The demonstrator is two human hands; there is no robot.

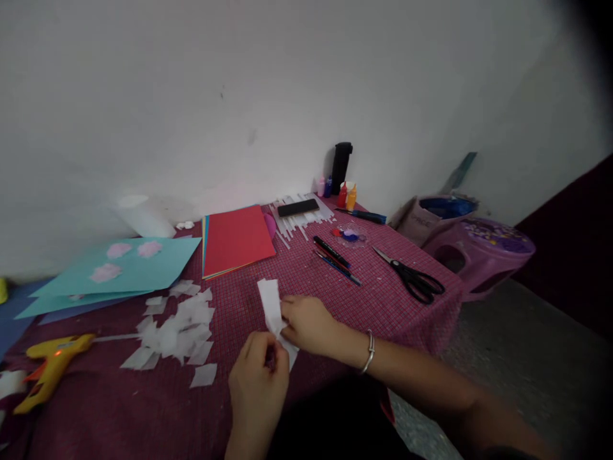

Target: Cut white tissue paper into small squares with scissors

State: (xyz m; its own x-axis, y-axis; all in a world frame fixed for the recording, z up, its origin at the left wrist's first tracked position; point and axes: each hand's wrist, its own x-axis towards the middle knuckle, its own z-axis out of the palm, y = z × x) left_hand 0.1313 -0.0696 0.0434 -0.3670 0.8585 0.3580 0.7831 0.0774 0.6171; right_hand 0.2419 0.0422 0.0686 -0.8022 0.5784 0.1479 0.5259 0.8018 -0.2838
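A strip of white tissue paper stands between my hands at the near edge of the table. My left hand pinches its lower part with curled fingers. On the strip's right side, my right hand grips it with thumb and fingers closed; a bracelet circles that wrist. Part of the strip is hidden behind the fingers. To the left lies a loose heap of small white tissue squares, with a single square apart from it.
A yellow glue gun with a lit light lies far left. Behind are turquoise sheets with pink pieces, and red paper. Black-handled scissors, pens, paint bottles and a phone lie right. A pink stool stands beyond.
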